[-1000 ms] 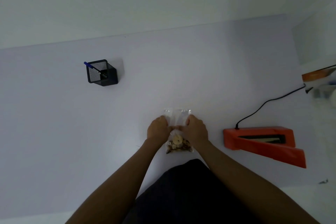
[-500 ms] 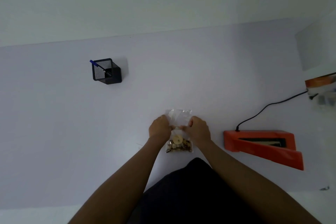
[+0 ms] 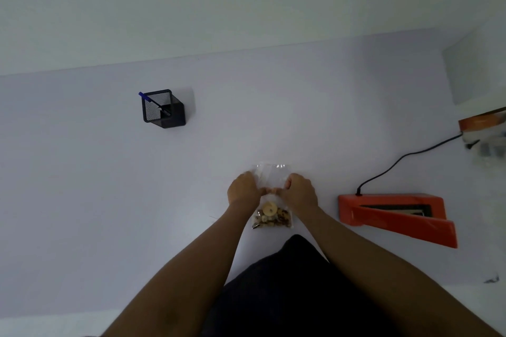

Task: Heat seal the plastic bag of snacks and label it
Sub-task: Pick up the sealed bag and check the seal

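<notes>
We pinch the snack bag [image 3: 271, 183] flat on the desk [image 3: 82, 200] with our left hand [image 3: 243, 191] and right hand [image 3: 299, 191] (both closed on it), and the orange sealer [image 3: 394, 216] waits nearer our right.

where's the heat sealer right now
In the head view the orange heat sealer sits on the white table to the right of the right hand and the snack bag, untouched.

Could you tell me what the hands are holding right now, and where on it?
Both hands, left and right, pinch the plastic bag mid-height, above the snacks.
</notes>
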Tool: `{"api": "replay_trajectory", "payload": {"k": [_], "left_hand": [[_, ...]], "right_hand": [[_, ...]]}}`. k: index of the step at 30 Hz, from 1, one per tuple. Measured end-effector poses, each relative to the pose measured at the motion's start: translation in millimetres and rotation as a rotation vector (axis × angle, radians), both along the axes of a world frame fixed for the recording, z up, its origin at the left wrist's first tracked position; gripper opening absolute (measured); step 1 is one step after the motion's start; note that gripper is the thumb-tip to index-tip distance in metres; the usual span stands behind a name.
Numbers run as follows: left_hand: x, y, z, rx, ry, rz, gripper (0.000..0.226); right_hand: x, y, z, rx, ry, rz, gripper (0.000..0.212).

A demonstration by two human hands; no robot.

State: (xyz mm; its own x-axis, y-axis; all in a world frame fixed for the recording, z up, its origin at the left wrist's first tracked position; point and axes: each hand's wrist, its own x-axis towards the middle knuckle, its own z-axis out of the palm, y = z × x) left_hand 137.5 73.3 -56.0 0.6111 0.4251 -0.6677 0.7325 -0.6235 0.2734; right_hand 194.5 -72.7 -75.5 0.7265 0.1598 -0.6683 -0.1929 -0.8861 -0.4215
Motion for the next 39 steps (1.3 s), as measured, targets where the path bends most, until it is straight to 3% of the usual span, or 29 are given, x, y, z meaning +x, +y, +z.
{"api": "replay_trajectory", "payload": {"k": [5,13,22,29,34,39], "left_hand": [[0,0,2,0.045,0.032,-0.014,0.079],[-3,1,0,0.112,0.036,-0.052,0.064],[-5,5,0,0.065,0.017,-0.060,0.055],[-7,3,5,0.008,0.011,-0.072,0.035],[-28,5,14,-0.131,-0.071,0.234,0.026],[-55,-7,13,-0.303,0.016,0.435,0.027]], "right_hand": [[-2,-2,0,0.005,-0.010,-0.005,0.048],[-2,-5,0,0.086,0.001,-0.034,0.047],[-2,-7,-2,0.093,-0.012,-0.024,0.047],[-7,-12,1,0.156,-0.006,-0.050,0.034],[-37,-48,16,0.236,-0.053,-0.257,0.026],[-69,-60,15,0.239,0.044,-0.256,0.020]]}}
